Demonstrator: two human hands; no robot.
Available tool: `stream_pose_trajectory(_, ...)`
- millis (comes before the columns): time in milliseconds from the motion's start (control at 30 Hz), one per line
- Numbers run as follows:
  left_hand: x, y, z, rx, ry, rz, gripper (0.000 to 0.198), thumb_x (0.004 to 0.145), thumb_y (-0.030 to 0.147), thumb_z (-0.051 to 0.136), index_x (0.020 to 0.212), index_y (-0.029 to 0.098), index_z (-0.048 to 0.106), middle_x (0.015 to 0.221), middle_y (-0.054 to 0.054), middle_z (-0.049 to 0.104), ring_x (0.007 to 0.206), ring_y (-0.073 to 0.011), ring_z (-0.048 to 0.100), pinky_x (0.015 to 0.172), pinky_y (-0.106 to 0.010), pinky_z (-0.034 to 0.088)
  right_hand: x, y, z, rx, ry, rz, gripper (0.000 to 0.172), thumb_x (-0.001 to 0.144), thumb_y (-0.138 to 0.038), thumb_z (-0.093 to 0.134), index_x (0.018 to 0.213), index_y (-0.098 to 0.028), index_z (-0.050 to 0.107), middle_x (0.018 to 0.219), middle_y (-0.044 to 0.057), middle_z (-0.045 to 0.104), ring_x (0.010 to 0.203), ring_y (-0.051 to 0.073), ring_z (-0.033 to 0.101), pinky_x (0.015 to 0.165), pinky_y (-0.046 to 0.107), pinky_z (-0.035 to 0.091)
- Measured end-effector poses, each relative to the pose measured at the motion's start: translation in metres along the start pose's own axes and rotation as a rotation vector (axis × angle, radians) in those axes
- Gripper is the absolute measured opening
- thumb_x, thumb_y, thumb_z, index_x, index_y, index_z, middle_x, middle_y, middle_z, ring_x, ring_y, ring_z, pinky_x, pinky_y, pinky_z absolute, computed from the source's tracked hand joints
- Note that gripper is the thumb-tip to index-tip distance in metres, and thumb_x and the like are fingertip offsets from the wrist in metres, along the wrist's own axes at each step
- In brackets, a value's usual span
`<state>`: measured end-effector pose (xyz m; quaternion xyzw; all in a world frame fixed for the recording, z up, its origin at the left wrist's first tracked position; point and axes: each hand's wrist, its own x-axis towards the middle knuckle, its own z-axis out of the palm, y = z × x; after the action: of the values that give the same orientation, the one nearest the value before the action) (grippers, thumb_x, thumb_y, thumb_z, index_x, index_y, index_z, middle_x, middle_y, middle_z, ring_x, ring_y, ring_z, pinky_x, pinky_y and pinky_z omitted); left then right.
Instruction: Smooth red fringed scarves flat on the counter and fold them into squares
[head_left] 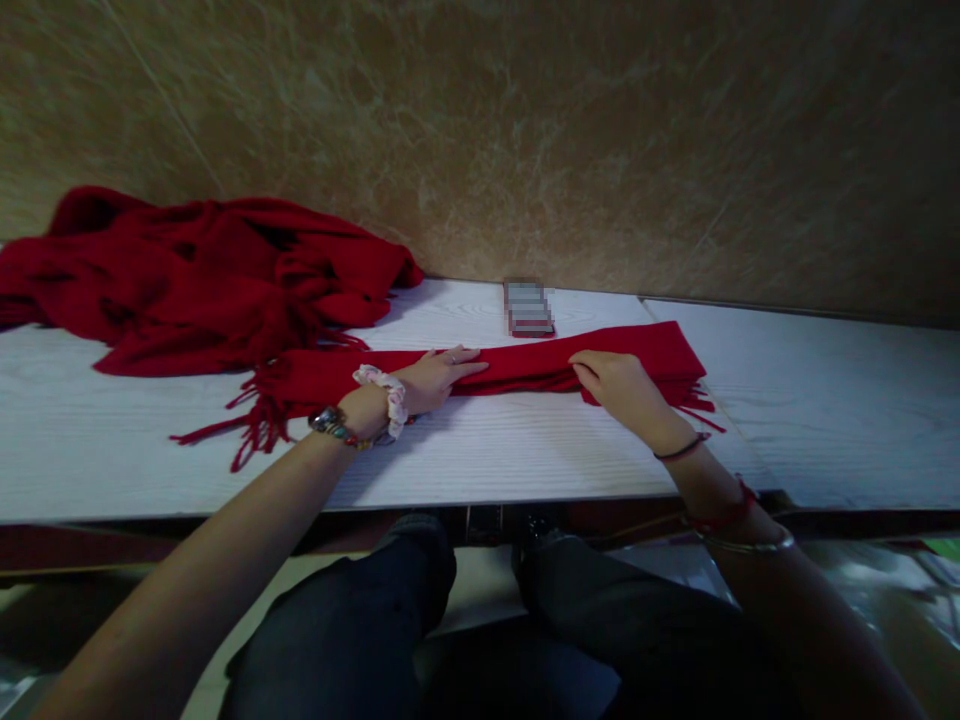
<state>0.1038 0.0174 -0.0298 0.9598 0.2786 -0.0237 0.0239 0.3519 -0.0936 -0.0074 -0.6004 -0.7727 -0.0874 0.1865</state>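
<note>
A red fringed scarf [525,368] lies in a long folded strip across the white wood-grain table, with tassels at both its left and right ends. My left hand [439,380] rests flat on the scarf left of its middle, fingers stretched out to the right. Toward the right end, my right hand [616,385] is closed, pinching the near edge of the folded cloth between thumb and fingers. Layers of fabric show along that edge.
Heaped at the back left is more red fringed cloth [202,275]. A small blurred phone-like object [529,308] lies behind the scarf. The table [480,450] meets a brown marble-patterned wall [480,140]. My legs are below the table's front edge.
</note>
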Motion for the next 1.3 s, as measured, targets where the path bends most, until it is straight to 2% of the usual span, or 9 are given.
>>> stream_pose_trajectory(167,-0.006,-0.010,-0.005,-0.070,0.110,0.126,0.065,0.069,-0.005,0.028,0.128,0.018,0.042,0.131,-0.003,0.045,0.117,-0.0084,0.042,0.099,-0.024,0.031,-0.002,0.006,0.000,0.055,0.050,0.070,0.022,0.077,-0.006,0.044,0.085,-0.015,0.063,0.080,0.006,0.068,0.076,0.017,0.062,0.070,0.027,0.045)
stream_pose_trajectory(367,-0.027,-0.022,-0.016,0.104,-0.119,0.091,0.069,0.072,-0.002,0.035,0.136,0.022,0.028,0.142,-0.009,0.025,0.128,-0.0251,0.026,0.098,-0.048,0.030,-0.004,0.011,0.002,0.006,-0.006,0.056,0.023,0.080,-0.007,0.039,0.090,-0.015,0.058,0.078,0.006,0.066,0.071,0.017,0.061,0.068,0.029,0.046)
stream_pose_trajectory(533,-0.026,-0.033,-0.034,0.237,0.047,0.090,0.062,0.083,-0.001,0.030,0.135,0.032,0.028,0.144,-0.003,0.020,0.132,-0.0279,0.013,0.102,-0.052,0.018,-0.011,0.013,0.005,-0.116,-0.054,-0.156,0.036,0.079,0.001,0.035,0.103,-0.012,0.058,0.104,0.011,0.064,0.098,0.018,0.058,0.088,0.036,0.042)
stream_pose_trajectory(600,-0.021,-0.035,-0.031,0.255,0.065,0.097,0.059,0.085,0.001,0.030,0.134,0.034,0.031,0.144,0.000,0.022,0.132,-0.0266,0.013,0.103,-0.051,0.014,-0.015,0.015,0.006,-0.168,-0.064,-0.226,0.040,0.078,0.002,0.036,0.110,-0.010,0.056,0.116,0.013,0.059,0.109,0.020,0.052,0.094,0.038,0.039)
stream_pose_trajectory(800,-0.023,-0.038,-0.003,0.132,-0.100,0.070,0.058,0.086,0.000,0.020,0.137,0.028,0.025,0.143,-0.002,0.023,0.131,-0.0200,0.020,0.103,-0.039,0.025,-0.017,0.015,0.010,-0.332,-0.118,-0.285,0.037,0.079,-0.001,0.040,0.110,-0.011,0.058,0.117,0.014,0.058,0.112,0.021,0.050,0.095,0.042,0.037)
stream_pose_trajectory(900,-0.032,-0.031,-0.002,0.143,-0.074,0.019,0.056,0.086,0.003,0.022,0.136,0.029,0.027,0.143,-0.002,0.023,0.131,-0.0218,0.019,0.103,-0.044,0.021,-0.015,0.011,0.011,-0.389,-0.134,-0.288,0.034,0.080,-0.003,0.041,0.108,-0.009,0.060,0.115,0.014,0.059,0.112,0.023,0.050,0.095,0.043,0.036)
stream_pose_trajectory(1067,-0.041,-0.010,-0.005,0.169,0.055,0.009,0.045,0.089,0.031,0.036,0.134,0.023,0.034,0.141,-0.006,0.029,0.129,-0.0277,0.023,0.100,-0.048,0.025,-0.014,0.009,0.009,-0.396,-0.178,-0.315,0.034,0.080,-0.007,0.043,0.110,-0.009,0.058,0.116,0.013,0.059,0.114,0.026,0.046,0.097,0.046,0.032)
stream_pose_trajectory(1200,-0.044,-0.015,-0.005,0.178,-0.004,0.017,0.045,0.087,0.011,0.030,0.130,0.022,0.041,0.133,-0.007,0.041,0.114,-0.0206,0.046,0.093,-0.035,0.037,-0.015,0.008,0.010,-0.380,-0.165,-0.286,0.040,0.078,-0.003,0.039,0.114,-0.010,0.056,0.119,0.014,0.057,0.114,0.025,0.047,0.096,0.047,0.033)
stream_pose_trajectory(1300,-0.048,-0.033,-0.010,0.204,0.001,0.036,0.055,0.083,0.002,0.028,0.131,0.026,0.040,0.132,-0.004,0.043,0.113,-0.0187,0.047,0.091,-0.031,0.039,-0.015,0.005,0.013,-0.379,-0.132,-0.221,0.038,0.078,-0.002,0.038,0.110,-0.010,0.058,0.115,0.016,0.059,0.109,0.024,0.051,0.094,0.046,0.036)
